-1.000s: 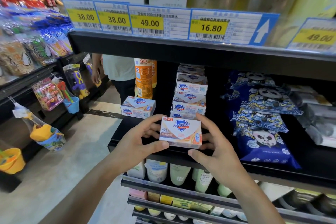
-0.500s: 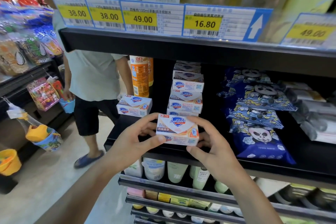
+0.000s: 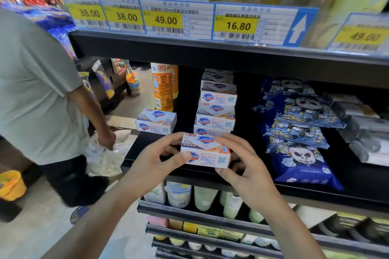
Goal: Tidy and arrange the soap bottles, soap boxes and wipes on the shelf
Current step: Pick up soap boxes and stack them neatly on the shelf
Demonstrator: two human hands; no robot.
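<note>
A white and orange Safeguard soap box (image 3: 207, 151) sits near the front edge of the black shelf (image 3: 147, 143). My left hand (image 3: 155, 160) grips its left end and my right hand (image 3: 244, 166) grips its right end. Right behind it rises a stack of soap boxes (image 3: 216, 109). A lone soap box (image 3: 156, 121) lies further left, with an orange soap bottle (image 3: 162, 88) behind it. Blue panda wipes packs (image 3: 296, 130) lie overlapped to the right.
Grey wipes packs (image 3: 366, 132) fill the far right of the shelf. A person in a grey shirt (image 3: 31, 90) stands close at the left holding a plastic bag (image 3: 103, 155). Tubes (image 3: 204, 198) and small boxes line the lower shelves. Price tags (image 3: 166, 20) hang above.
Both hands have moved the soap box slightly inward toward the stack. The person in the grey shirt has walked closer along the aisle at the left.
</note>
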